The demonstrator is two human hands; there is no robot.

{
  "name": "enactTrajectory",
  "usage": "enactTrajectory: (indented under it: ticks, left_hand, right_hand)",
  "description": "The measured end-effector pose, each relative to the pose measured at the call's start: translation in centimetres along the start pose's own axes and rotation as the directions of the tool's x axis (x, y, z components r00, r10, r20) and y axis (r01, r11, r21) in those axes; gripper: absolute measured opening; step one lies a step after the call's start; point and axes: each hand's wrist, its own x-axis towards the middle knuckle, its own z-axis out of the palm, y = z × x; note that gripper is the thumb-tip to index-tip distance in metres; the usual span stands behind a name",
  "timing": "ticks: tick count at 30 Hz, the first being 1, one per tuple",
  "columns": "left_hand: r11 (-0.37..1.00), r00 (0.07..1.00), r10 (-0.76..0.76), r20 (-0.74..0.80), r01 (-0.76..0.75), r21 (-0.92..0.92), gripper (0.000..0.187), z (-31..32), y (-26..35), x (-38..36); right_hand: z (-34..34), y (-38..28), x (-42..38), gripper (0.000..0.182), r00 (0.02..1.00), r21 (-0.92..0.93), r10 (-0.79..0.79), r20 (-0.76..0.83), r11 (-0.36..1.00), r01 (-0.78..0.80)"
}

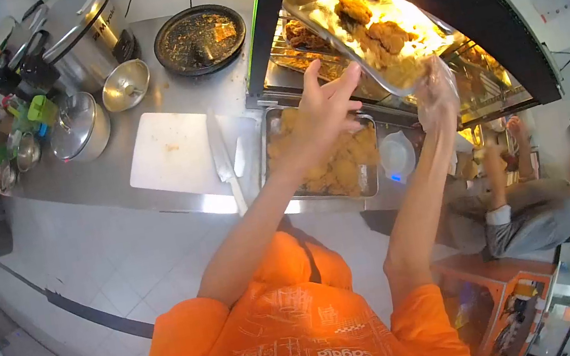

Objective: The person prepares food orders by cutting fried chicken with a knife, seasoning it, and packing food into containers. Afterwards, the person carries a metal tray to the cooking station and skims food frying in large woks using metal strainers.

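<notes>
My right hand [438, 95], in a clear plastic glove, is closed on the near corner of a metal tray [333, 35], which sits tilted in the mouth of the lit warming cabinet [496, 3]. Thumb and finger placement blurred under the plastic. On the tray, just past my fingers: browned fried pieces [389, 36], bright under the lamp. My left hand [332, 100], bare, has its fingers spread, tips close to the side rim of the same tray; whether they touch it, I cannot tell. Behind those fingertips, inside the cabinet, darker cooked food [307, 34] on a rack. Below my left hand and forearm lies a second metal tray [376, 152], on the counter [88, 183], filled with golden-brown pieces [335, 166]. Between that tray and my right forearm: a translucent plastic container [397, 154], blue mark at its lower edge. Left of my left hand, a white cutting board [166, 156], a knife [219, 147] lying along its right edge, handle toward me and over the counter's edge. Farther left and beyond, a round black pan [200, 40] with crumbs and a brownish scrap, a metal bowl [125, 85], a lidded pot [79, 127]. Right of my right forearm, a co-worker in grey [533, 217], one hand [494, 163] raised.
</notes>
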Motion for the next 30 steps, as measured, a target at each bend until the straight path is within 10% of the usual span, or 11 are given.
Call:
enactTrajectory:
  ticks: [6,8,15,20,21,23,24,27,30]
  left_hand:
    - [0.996,0.995,0.084,-0.060,-0.085,-0.019,0.079,3.3,-3.0,-0.6]
    - [0.994,0.993,0.078,-0.093,-0.085,-0.073,0.080,4.0,-3.3,-0.2]
    - [0.991,0.985,0.107,-0.136,-0.116,-0.064,0.077,5.8,-5.7,-0.3]
    - [0.958,0.893,0.284,-0.350,-0.247,0.147,0.060,1.8,-10.9,-5.6]
    - [0.999,0.919,0.013,-0.394,0.003,0.039,0.058,1.3,-9.3,-8.3]
    - [0.980,0.867,0.199,-0.456,-0.171,0.103,0.056,-0.5,-10.5,-12.0]
    - [0.994,0.865,0.063,-0.498,-0.011,0.108,0.057,-1.5,-10.2,-14.4]
    - [0.995,0.804,0.071,-0.590,-0.019,0.094,0.057,-4.5,-11.2,-20.0]
    - [0.997,0.705,-0.032,-0.708,0.072,0.026,0.060,-6.6,-11.3,-24.1]
  right_hand:
    - [-3.4,1.7,1.1,0.016,0.980,-0.224,-0.115,0.162,0.963,0.150]
    - [-3.5,1.8,2.6,0.012,0.995,-0.080,0.098,0.036,0.992,-0.095]
    - [-5.2,1.1,0.1,0.028,0.992,-0.129,-0.089,-0.091,0.989,0.076]
    - [-8.5,3.7,-7.8,0.041,0.972,-0.388,0.044,0.229,0.920,0.050]
    - [-9.0,4.4,-8.5,0.038,0.936,-0.358,0.117,0.332,0.934,0.010]
    - [-6.9,0.0,-12.7,0.030,0.931,-0.832,0.214,0.297,0.536,0.142]
    - [-6.0,-1.3,-14.3,0.027,0.930,-0.948,0.251,0.268,0.241,0.208]
    - [-4.9,0.9,-16.2,0.030,0.903,-0.868,-0.089,0.421,0.248,0.429]
    - [-0.4,5.0,-17.0,0.052,0.513,-0.486,-0.028,0.858,0.279,0.828]
